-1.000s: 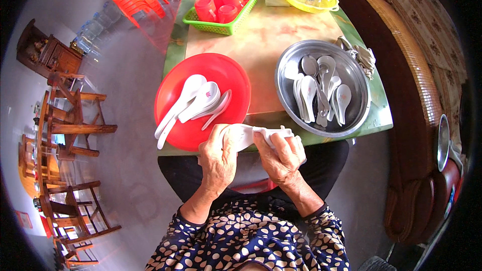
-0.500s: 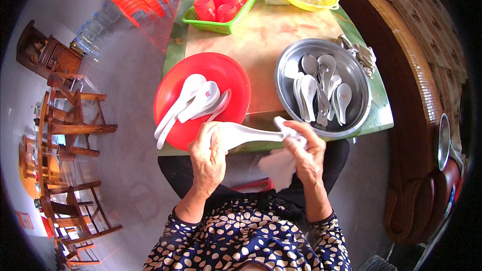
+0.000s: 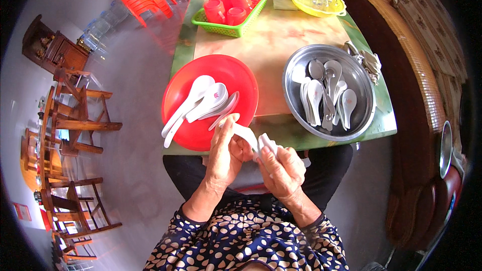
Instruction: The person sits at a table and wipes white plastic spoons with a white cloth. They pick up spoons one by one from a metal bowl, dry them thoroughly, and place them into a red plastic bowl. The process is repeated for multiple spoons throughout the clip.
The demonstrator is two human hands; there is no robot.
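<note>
Just off the table's near edge, my left hand [image 3: 226, 151] is closed around the bowl end of a large white soup spoon [image 3: 245, 132]. My right hand [image 3: 284, 170] pinches a white cloth [image 3: 267, 143] against the spoon's other end, and part of the cloth is hidden by the fingers. Beyond my left hand, a red basin [image 3: 238, 74] bears several white spoons [image 3: 202, 98], some stacked together. To the right, a steel basin [image 3: 365, 83] contains several white spoons [image 3: 314, 96] and some metal ones.
Farther back on the table [image 3: 271, 50] are a green basket [image 3: 230, 31] of red mugs [image 3: 236, 16] and a yellow basket [image 3: 321, 12] of glasses. Gloves or cloths [image 3: 370, 62] lie beside the steel basin. Wooden stools [image 3: 88, 125] stand left, a dark wooden bench [image 3: 401, 95] right.
Both hands have come closer together, the right moving left and down. The spoon is now tilted down to the right, and the cloth is bunched in my right hand instead of hanging loose.
</note>
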